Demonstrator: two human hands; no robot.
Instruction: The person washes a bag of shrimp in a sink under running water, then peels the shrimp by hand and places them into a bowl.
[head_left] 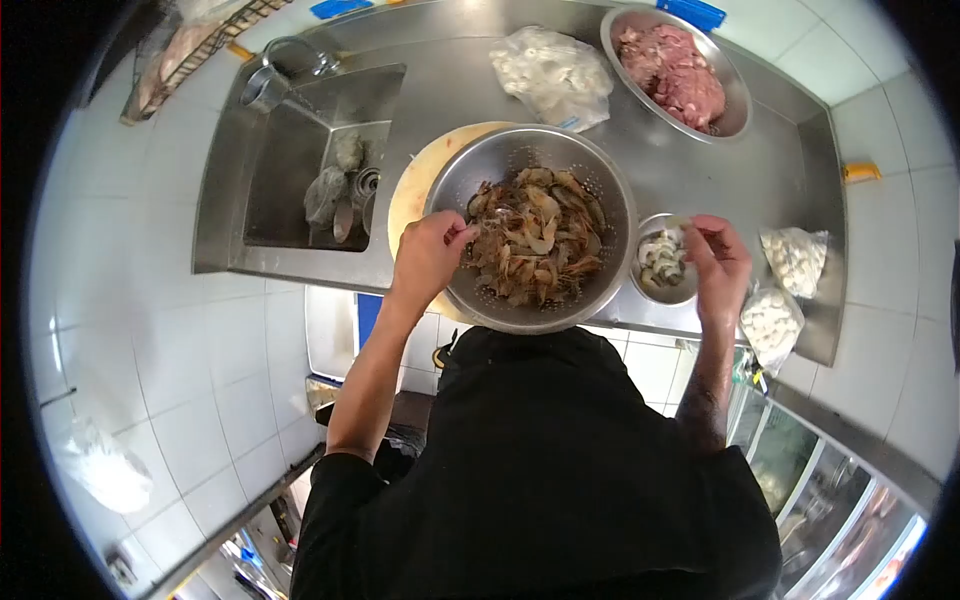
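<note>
A metal colander (610, 290) full of unpeeled shrimp (540, 235) and loose shells stands before me. Over its left rim is my left hand (432, 252), thumb and fingers pinched together; what they hold, if anything, is too small to make out. At the colander's right stands a small metal bowl (655, 294) with peeled shrimp (660, 258) in it. My right hand (720, 262) is closed above that bowl's right edge, with a pale peeled shrimp at its fingertips.
Under the colander lies a round cutting board (408, 200). A sink (290, 190) with a few items is at left. Behind are a plastic bag of pale food (552, 78) and a bowl of raw meat (672, 80). Two small bags (795, 258) lie at right.
</note>
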